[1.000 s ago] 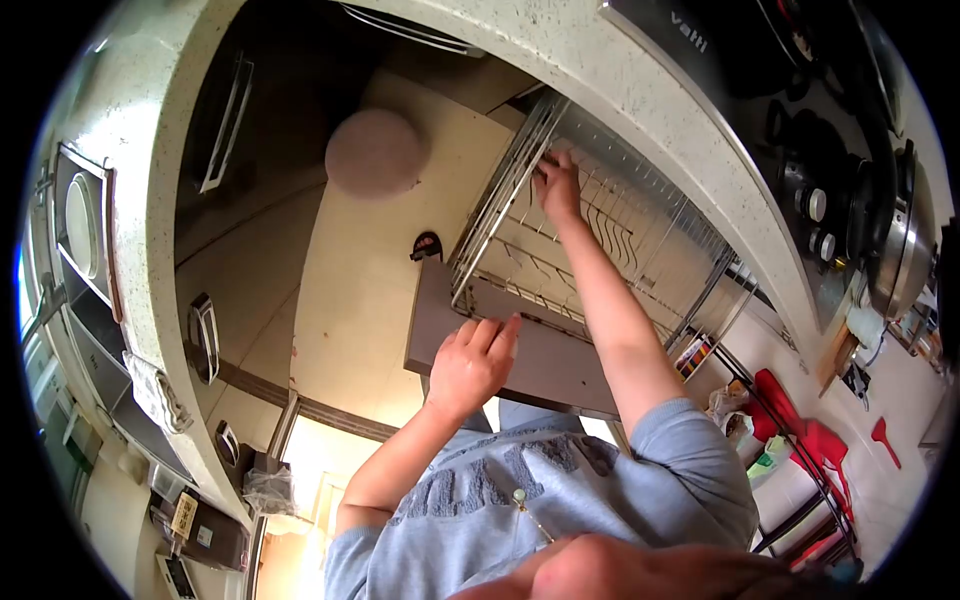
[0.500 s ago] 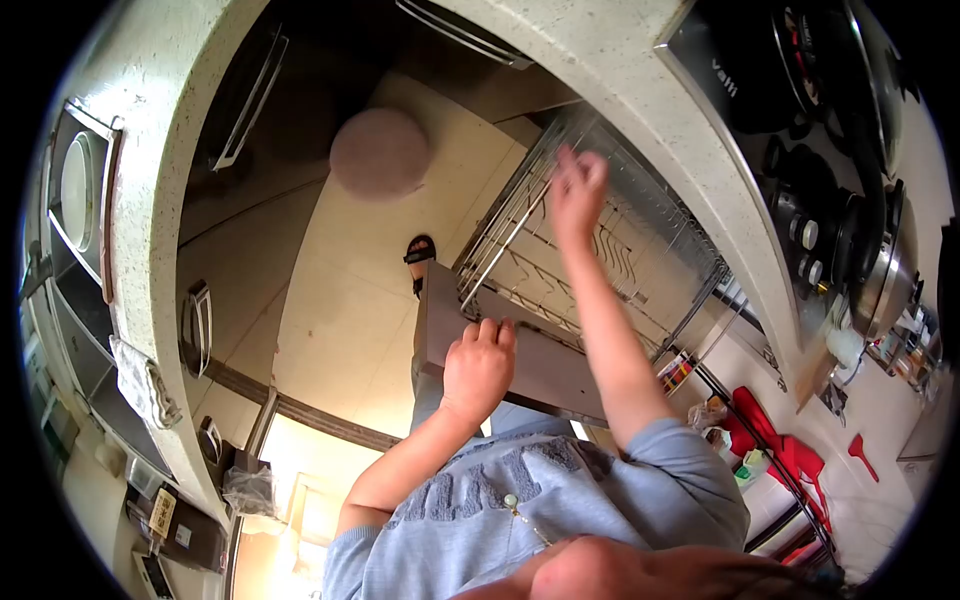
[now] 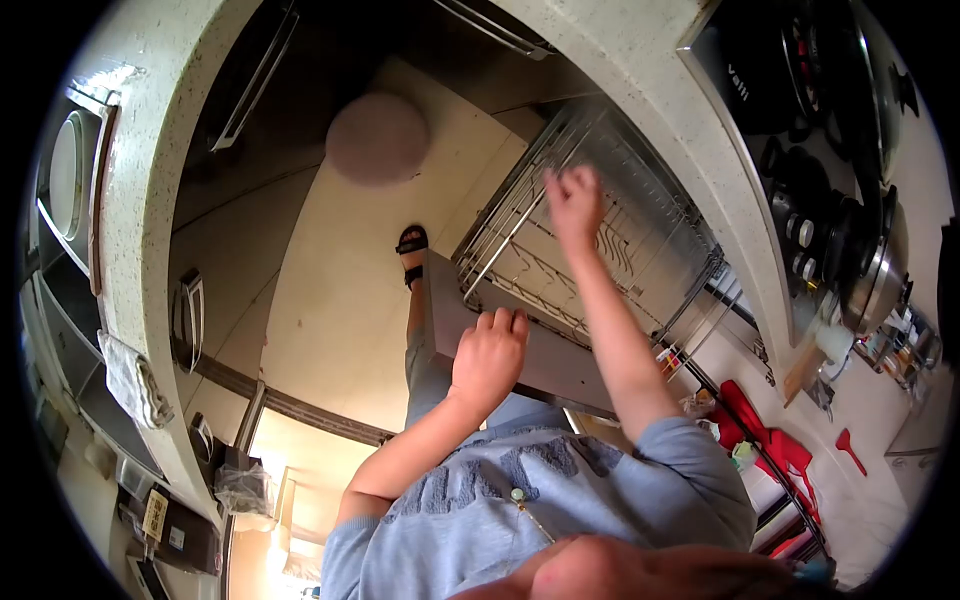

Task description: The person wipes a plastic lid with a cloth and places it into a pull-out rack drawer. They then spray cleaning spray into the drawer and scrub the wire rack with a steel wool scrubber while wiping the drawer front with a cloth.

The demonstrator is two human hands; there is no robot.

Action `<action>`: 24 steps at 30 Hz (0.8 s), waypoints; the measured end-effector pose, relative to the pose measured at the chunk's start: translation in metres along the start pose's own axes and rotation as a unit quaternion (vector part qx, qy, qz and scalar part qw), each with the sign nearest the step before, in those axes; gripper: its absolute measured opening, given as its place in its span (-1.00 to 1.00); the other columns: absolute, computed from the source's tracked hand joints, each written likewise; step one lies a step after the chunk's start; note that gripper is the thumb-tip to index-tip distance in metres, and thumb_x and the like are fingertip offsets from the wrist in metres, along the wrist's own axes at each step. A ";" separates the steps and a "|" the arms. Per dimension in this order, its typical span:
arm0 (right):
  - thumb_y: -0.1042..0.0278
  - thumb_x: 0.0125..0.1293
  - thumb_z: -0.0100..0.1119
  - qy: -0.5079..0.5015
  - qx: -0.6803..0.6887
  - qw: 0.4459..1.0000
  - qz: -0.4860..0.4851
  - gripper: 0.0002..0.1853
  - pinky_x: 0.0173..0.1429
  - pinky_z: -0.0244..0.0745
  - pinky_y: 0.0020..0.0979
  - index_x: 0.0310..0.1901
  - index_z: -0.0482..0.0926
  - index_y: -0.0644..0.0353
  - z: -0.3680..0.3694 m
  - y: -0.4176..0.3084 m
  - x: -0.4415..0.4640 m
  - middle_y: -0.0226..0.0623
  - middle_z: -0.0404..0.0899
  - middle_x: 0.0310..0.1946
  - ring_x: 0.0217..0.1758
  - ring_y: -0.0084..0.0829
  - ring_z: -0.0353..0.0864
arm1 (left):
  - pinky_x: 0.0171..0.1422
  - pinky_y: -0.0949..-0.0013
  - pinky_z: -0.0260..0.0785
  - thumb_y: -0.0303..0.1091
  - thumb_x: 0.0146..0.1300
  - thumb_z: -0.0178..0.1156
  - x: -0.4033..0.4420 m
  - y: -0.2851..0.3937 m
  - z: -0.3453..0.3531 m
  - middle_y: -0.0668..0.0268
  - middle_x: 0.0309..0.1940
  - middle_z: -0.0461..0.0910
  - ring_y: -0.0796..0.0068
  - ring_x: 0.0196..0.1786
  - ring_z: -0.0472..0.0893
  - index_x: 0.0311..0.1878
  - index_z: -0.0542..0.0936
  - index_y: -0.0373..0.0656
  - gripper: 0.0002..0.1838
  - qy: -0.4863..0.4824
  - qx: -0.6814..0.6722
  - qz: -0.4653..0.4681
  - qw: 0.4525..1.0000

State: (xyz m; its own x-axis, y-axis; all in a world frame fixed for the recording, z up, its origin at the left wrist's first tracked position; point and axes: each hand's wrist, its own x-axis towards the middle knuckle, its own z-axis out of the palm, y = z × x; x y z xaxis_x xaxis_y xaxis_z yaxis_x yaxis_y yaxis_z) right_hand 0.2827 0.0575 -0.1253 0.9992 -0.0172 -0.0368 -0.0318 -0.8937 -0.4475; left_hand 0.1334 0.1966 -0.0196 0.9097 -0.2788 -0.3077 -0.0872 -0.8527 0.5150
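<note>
My left hand (image 3: 490, 352) clasps the drawer front (image 3: 560, 372); my right (image 3: 577, 208), blurred and half-curled, hovers over the wire rack (image 3: 535, 262), pinch unclear.

Centre: the wire rack (image 3: 520, 227) lies behind the drawer front (image 3: 575, 375), which stands just before the person's torso (image 3: 560, 490). Left of the drawer front, the left foot (image 3: 412, 252) rests on the floor (image 3: 335, 290); farther ahead, a round object (image 3: 377, 138) is over the floor, left of the wire rack. Far left: the left surface (image 3: 160, 170), with a cloth (image 3: 135, 385) at its outer side and a plate (image 3: 66, 180) beyond it. Right: the right surface (image 3: 650, 80) borders the wire rack; the cooktop (image 3: 745, 80) is set on it, with pans (image 3: 882, 280) on the cooktop's far side.
</note>
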 end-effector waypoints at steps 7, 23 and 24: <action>0.44 0.04 0.19 0.040 0.041 0.998 0.001 -0.83 -0.32 0.35 -0.43 -0.27 0.61 0.13 0.002 0.006 0.006 -0.38 0.39 -0.41 -0.34 -0.39 0.39 | -0.38 0.45 0.39 -0.38 -0.01 0.02 0.001 0.000 -0.005 0.34 -0.44 0.41 0.44 -0.35 0.47 -0.33 0.44 -0.14 -0.86 -0.021 0.005 -0.016 1.000; 0.52 0.02 0.24 -0.068 0.136 0.988 0.014 -0.78 -0.21 0.39 -0.48 -0.24 0.61 0.06 0.020 0.011 -0.058 -0.40 0.38 -0.27 -0.25 -0.45 0.39 | -0.37 0.39 0.41 -0.39 0.02 0.02 -0.001 0.003 0.001 0.30 -0.45 0.43 0.37 -0.35 0.49 -0.30 0.49 -0.18 -0.83 -0.069 -0.005 -0.035 0.997; 0.48 0.04 0.24 -0.093 0.168 0.975 0.110 -0.78 -0.23 0.39 -0.50 -0.23 0.61 0.07 0.021 0.016 -0.038 -0.40 0.38 -0.26 -0.25 -0.47 0.39 | -0.37 0.39 0.41 -0.39 0.02 0.02 0.001 0.001 -0.002 0.30 -0.45 0.43 0.36 -0.35 0.50 -0.32 0.48 -0.17 -0.85 -0.066 -0.004 -0.035 0.997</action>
State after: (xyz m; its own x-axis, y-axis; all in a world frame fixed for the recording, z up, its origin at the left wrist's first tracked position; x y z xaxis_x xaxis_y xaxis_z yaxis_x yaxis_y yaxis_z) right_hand 0.2441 0.0531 -0.1500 0.9464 -0.0821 -0.3123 -0.2822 -0.6801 -0.6767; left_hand 0.1351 0.1962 -0.0183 0.8520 -0.2751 -0.4455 -0.0215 -0.8685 0.4952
